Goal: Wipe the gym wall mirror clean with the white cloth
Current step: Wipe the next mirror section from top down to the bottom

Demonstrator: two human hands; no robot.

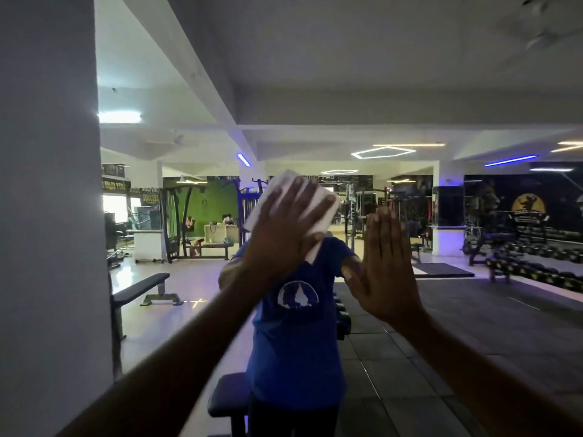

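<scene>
Item: both my hands flat on the gym wall mirror (441, 99), white cloth (293, 203) under the left.

My left hand (284, 234) lay on the white cloth with fingers straight and spread apart, pressing it against the glass at about head height; the cloth, a folded rectangle, showed above and to the right of my fingers, tilted. My right hand (386, 266) stood just beside it, palm to the mirror, fingers straight and close together, holding nothing and meeting its own reflection. Reflected below the cloth: my blue shirt (296, 342) with a white round emblem. Reflected behind: a flat bench (142, 288), weight machines, a dumbbell rack (536, 263) at right. A grey wall (47, 216) bordered the mirror at left.
</scene>
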